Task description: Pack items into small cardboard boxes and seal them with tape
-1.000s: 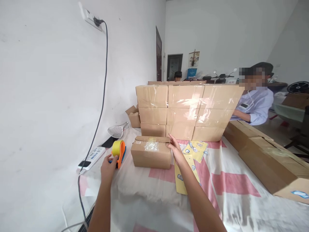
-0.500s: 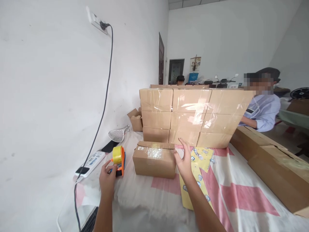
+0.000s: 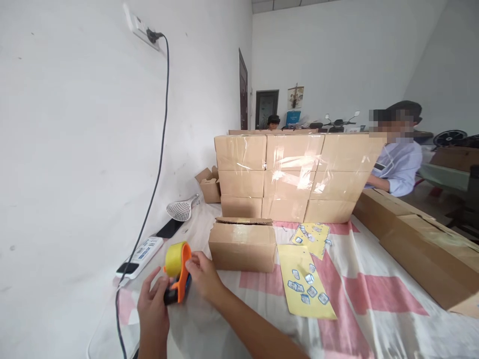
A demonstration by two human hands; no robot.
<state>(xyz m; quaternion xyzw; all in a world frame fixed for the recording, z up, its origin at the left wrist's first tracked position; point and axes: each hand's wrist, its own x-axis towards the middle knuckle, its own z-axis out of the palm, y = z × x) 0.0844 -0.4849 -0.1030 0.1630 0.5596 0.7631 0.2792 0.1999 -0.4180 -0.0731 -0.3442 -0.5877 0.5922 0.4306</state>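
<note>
An orange tape dispenser point(image 3: 184, 274) with a wide yellow roll of tape stands tilted between my two hands. My left hand point(image 3: 154, 304) is at its black lower end, fingers curled and thumb against it. On the other side, my right hand point(image 3: 205, 276) pinches the dispenser's orange frame, its fingertips partly hidden behind it. Just right of the hands, a small cardboard box point(image 3: 241, 248) lies on the cloth, a strip of clear tape across its upper part. The box's back flap edge stands slightly raised.
Taped cardboard boxes point(image 3: 292, 172) form a stacked wall behind. Yellow patterned sheets point(image 3: 309, 294) lie right of the small box; a long carton point(image 3: 415, 249) lies farther right. A skimmer point(image 3: 180, 210), a phone point(image 3: 170, 228) and a power strip point(image 3: 144, 253) line the wall. Another person point(image 3: 396, 159) sits beyond.
My right hand has left the small box's right side and moved left onto the tape dispenser. The dispenser has shifted slightly toward me and tilted. The yellow sheets are now uncovered.
</note>
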